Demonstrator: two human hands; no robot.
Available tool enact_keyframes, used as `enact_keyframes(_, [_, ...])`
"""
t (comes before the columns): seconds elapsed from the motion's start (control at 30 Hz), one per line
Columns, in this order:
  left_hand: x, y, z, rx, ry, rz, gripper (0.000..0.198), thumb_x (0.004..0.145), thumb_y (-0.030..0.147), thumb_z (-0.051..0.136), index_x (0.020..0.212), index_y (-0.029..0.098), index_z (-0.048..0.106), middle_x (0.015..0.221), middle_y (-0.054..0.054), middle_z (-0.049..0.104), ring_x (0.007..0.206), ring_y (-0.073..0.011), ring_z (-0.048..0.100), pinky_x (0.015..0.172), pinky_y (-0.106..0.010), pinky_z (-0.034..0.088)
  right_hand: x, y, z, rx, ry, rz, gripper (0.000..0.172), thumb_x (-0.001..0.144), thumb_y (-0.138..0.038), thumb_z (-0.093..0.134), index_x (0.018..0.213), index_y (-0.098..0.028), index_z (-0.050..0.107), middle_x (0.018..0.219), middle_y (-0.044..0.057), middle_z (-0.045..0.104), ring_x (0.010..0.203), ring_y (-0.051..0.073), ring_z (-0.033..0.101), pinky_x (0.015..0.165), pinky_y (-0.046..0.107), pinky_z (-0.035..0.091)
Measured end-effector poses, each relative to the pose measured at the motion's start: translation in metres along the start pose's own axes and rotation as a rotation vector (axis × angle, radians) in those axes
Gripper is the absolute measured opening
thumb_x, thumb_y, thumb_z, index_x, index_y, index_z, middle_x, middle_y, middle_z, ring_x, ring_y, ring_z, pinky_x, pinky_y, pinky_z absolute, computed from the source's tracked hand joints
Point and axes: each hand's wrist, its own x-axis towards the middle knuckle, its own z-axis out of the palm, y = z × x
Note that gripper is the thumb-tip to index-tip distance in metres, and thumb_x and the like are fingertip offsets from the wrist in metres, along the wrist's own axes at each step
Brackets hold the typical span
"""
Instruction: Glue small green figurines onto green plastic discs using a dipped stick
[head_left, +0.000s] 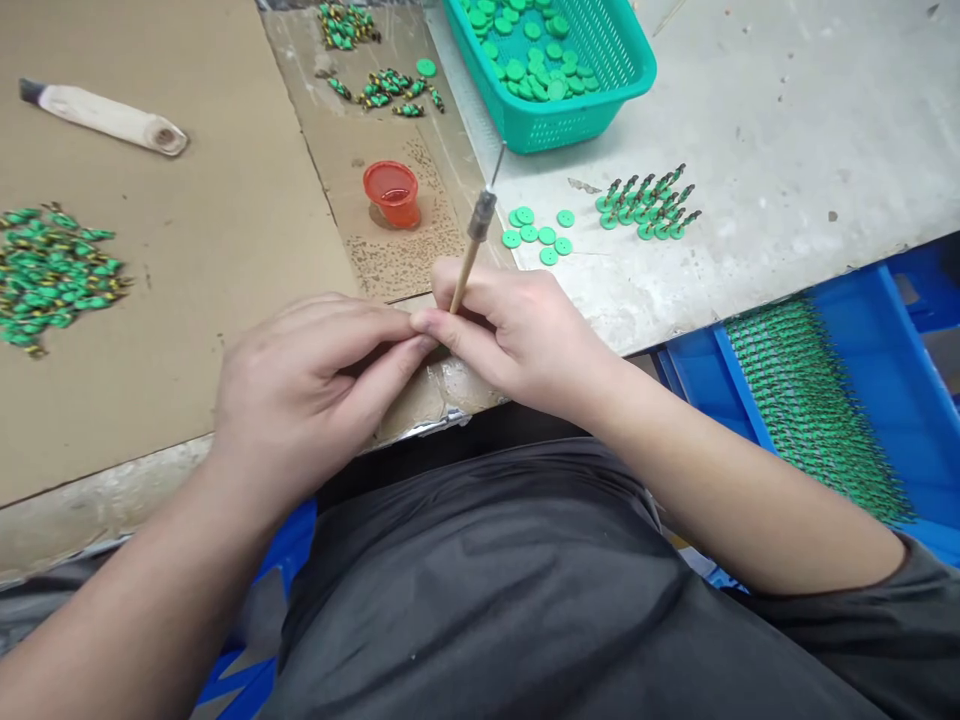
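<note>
My right hand (pixel 525 325) is closed around a needle tool (pixel 470 262) with a thin wooden handle, a grey collar and a fine metal point aimed up and away from me. My left hand (pixel 307 365) is closed in a pinch, its fingertips meeting those of my right hand at the table's front edge. Whatever lies between the pinched fingertips is hidden. Beyond the hands, a small red cup (pixel 392 195) with some liquid in it stands on speckled cardboard. Several loose green button-like discs (pixel 547 235) lie to the right of the needle tool.
Upright dark-tipped figures on green discs (pixel 649 205) stand at the right. A green basket (pixel 559 130) holds more discs. Piles of small green-and-black pieces (pixel 56 275) lie left and at the back. A wooden-handled tool (pixel 112 118) lies far left. Blue crates (pixel 862 350) sit below the table.
</note>
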Motion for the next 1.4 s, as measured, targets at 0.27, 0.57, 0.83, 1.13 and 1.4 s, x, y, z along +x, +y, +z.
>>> enact_keyframes(0.27, [0.003,0.001,-0.001,-0.133,-0.001,-0.13,0.015,0.112,0.036,0.078,0.109,0.029,0.091,0.11,0.003,0.092,0.099,-0.0141,0.083,0.098,-0.028,0.06,0.002,0.001,0.007,0.136,0.027,0.052,0.042,0.13,-0.045,0.047,0.102,-0.022,0.067,0.109,0.0,0.081,0.113,0.016,0.082,0.102,0.028,0.06])
enact_keyframes(0.57, [0.012,0.004,-0.014,-0.485,0.039,-0.488,0.024,0.094,0.053,0.091,0.092,0.029,0.09,0.091,-0.002,0.088,0.085,-0.0198,0.082,0.083,-0.031,0.068,-0.03,-0.016,-0.008,0.505,0.282,0.464,0.056,0.11,-0.079,0.073,0.092,-0.028,0.059,0.071,-0.003,0.075,0.063,0.015,0.071,0.068,0.028,0.06])
enact_keyframes(0.83, [0.025,0.043,-0.054,-0.711,0.044,-0.471,0.036,0.091,0.059,0.097,0.085,0.025,0.088,0.078,-0.004,0.081,0.063,-0.0147,0.071,0.059,-0.026,0.062,-0.047,-0.013,-0.007,0.428,0.24,0.447,0.045,0.116,-0.059,0.07,0.086,-0.027,0.063,0.074,0.002,0.077,0.065,0.017,0.074,0.064,0.028,0.059])
enact_keyframes(1.13, [0.031,0.06,-0.065,-0.769,0.03,-0.489,0.026,0.089,0.05,0.098,0.08,0.028,0.088,0.076,-0.004,0.079,0.065,-0.0168,0.069,0.061,-0.031,0.063,-0.047,-0.012,-0.005,0.411,0.221,0.442,0.044,0.118,-0.057,0.067,0.087,-0.026,0.064,0.075,0.005,0.079,0.068,0.019,0.076,0.064,0.028,0.062])
enact_keyframes(1.4, [0.033,0.062,-0.068,-0.699,0.054,-0.5,0.022,0.089,0.042,0.091,0.075,0.026,0.083,0.07,-0.002,0.074,0.063,-0.0152,0.066,0.058,-0.027,0.058,-0.046,-0.015,-0.006,0.414,0.222,0.433,0.045,0.118,-0.059,0.066,0.087,-0.026,0.064,0.075,0.004,0.078,0.067,0.018,0.075,0.066,0.029,0.061])
